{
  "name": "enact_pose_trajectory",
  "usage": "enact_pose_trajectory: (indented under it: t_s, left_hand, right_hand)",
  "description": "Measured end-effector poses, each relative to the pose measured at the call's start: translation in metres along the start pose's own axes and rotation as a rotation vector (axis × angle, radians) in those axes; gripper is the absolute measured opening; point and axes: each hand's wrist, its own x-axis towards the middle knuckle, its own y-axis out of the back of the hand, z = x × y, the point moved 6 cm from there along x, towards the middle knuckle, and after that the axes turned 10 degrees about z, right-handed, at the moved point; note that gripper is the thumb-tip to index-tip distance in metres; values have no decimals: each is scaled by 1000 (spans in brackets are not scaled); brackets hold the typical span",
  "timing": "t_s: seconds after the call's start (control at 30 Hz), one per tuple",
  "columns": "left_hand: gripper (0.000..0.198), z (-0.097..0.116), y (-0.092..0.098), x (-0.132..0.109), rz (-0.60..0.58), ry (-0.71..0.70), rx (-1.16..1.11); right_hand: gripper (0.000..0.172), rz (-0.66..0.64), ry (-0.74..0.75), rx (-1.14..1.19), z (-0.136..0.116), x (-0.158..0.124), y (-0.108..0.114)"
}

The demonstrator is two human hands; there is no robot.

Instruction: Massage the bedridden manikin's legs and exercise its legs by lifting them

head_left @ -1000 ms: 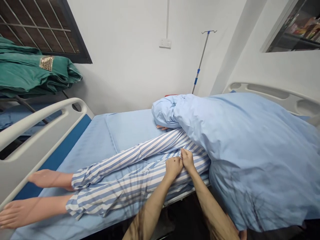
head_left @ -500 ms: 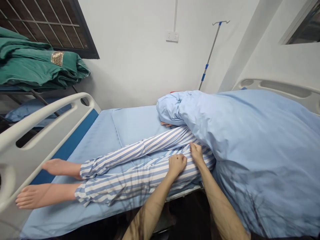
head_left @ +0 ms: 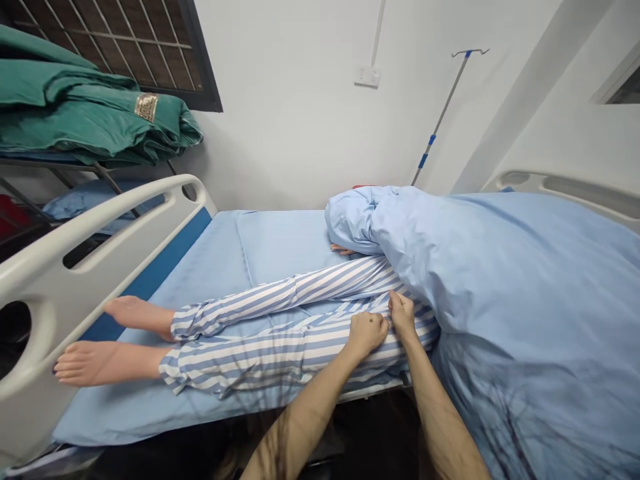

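On the bed lies a manikin-like figure in blue-and-white striped trousers (head_left: 280, 343), its bare feet (head_left: 107, 363) towards the footboard. My left hand (head_left: 369, 333) is closed in a fist at the nearer thigh, knuckles up. Just to its right, closer to the hip, my right hand (head_left: 403, 315) is also curled into a fist against the striped cloth. What either hand holds, if anything, is hidden by the fingers. A light blue quilt (head_left: 525, 267) is heaped over the upper body, with its edge beside my right hand. Part of the figure's hand (head_left: 341, 249) shows under the quilt.
The pale footboard (head_left: 145, 230) stands at the left and the headboard (head_left: 575, 190) at the far right. An IV pole (head_left: 445, 110) rises behind the bed. Green folded covers (head_left: 90, 120) lie on a rack at the left. A wall socket (head_left: 367, 77) is above.
The view has turned slightly left, so the scene sits farther right. Both fists stay at the thigh, nearly unchanged against the trousers.
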Motion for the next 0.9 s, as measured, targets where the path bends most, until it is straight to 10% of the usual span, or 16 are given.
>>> enact_pose_trajectory:
  t_s: [0.43,0.73,0.9]
  left_hand:
    - [44,-5,-8,-7,54,40,-24]
    - [42,-3,-10,-8,-12,31,-74]
    - [38,-53,39,-14,-62,-52,3]
  right_hand:
    - [55,16,97,-118,-39,-3,14]
    - [43,41,152,-462,-9,-3,21]
    - [41,58,151,-476,-8,-6,24]
